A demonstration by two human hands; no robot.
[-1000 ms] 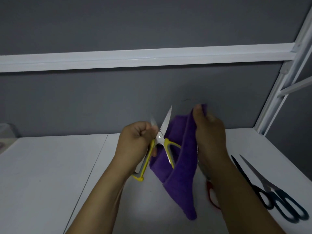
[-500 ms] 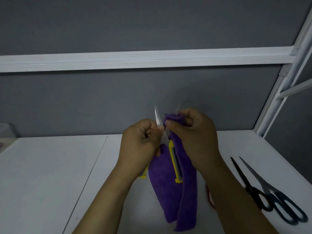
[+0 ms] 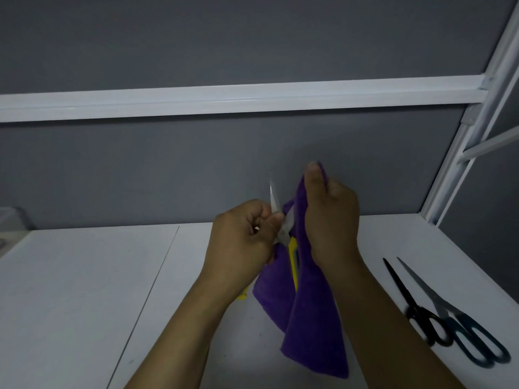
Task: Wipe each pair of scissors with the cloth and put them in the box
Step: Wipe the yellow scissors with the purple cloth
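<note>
Count: three pairs of scissors in view, one cloth.

Your left hand (image 3: 241, 234) is clenched round the yellow-handled scissors (image 3: 293, 254) and holds them up above the white table (image 3: 84, 290). One bare steel blade pokes up past the fist. The yellow handles hang down between the cloth folds.

Your right hand (image 3: 331, 220) grips the top of the purple cloth (image 3: 311, 327), thumb up. The cloth drapes down against the scissors (can't tell if its lower edge touches the table).

The other two pairs lie flat on the table at right, the black-handled scissors (image 3: 412, 301) just beside the dark blue-handled scissors (image 3: 463, 332). Both are closed, tips pointing away from you, handles overlapping.

Container: a pale box-like thing (image 3: 11, 217) sits at the far left edge, mostly cut off. Contents can't be seen.
</note>
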